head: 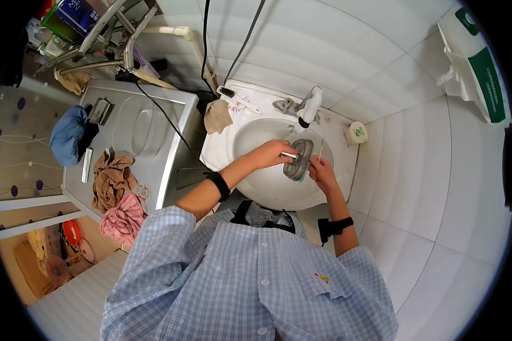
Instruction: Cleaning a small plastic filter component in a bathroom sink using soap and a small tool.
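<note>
Over the white washbasin point(260, 189) a clear oval container point(305, 151), greyish inside, is tilted between my hands. My left hand point(277, 153) is at its left side, with a short shiny metal piece point(289, 156) at the fingers; whether these fingers also grip the container is unclear. On the right, my right hand point(321, 170) pinches a thin pale stick point(321, 149) that points up, close to the container's edge. Just above stands the metal faucet point(288, 105), its spout wrapped in white material point(311, 104).
A white-handled brush point(239, 100) and a beige cloth point(217, 116) lie on the basin's left rim, a round tub point(357, 132) on the right. Left stands a metal-edged surface with a clear plastic tray point(138, 125), brown cloth point(111, 179) and pink cloth point(123, 218). A black cable point(166, 113) crosses it.
</note>
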### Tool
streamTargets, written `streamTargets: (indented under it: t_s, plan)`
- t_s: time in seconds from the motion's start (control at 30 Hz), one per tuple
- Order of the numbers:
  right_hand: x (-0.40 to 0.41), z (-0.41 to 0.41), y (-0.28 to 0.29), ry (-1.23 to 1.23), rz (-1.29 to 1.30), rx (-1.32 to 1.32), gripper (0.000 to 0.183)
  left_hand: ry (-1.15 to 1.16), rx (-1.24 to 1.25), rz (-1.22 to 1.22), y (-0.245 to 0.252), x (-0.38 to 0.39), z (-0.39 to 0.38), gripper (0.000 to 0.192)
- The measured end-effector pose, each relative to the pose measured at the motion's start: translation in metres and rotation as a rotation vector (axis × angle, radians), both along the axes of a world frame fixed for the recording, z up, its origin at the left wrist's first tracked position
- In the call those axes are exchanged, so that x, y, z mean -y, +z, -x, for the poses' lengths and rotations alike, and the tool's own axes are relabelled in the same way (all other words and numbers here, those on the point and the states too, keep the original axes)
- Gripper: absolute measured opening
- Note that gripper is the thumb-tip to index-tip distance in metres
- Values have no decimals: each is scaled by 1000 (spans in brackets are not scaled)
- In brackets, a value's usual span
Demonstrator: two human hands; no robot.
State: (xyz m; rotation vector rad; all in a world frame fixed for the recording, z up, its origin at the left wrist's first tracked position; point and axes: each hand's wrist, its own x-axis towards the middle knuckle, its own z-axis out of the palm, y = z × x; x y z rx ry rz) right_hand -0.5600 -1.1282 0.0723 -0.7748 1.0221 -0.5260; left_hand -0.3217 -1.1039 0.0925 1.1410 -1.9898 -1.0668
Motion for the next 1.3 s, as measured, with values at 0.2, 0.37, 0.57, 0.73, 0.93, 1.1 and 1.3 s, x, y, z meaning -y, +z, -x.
streamTargets:
  t_s: [0.2,0.37,0.57,0.73,0.93,1.1,1.3]
  plan:
    - [-16,1,2,-28,-48,79,23,-193,86,74,9,11,4,30]
    - [-25,6,30,102,71,-87,22,-279,46,-153,24,8,1,34]
    - [-12,18,44,273,161,-39,16,-153,-573,-928,26,15,-10,39]
    - [-18,25,42,225,23,101,12,-150,-294,-517,32,13,-9,31]
    - [-22,31,35,170,-29,169,15,-213,40,32,53,4,9,30]
    - [-22,29,35,220,199,27,17,-81,-23,-306,58,3,8,29]
    - [-25,25,44,245,407,-161,26,-19,-80,-324,38,1,12,30]
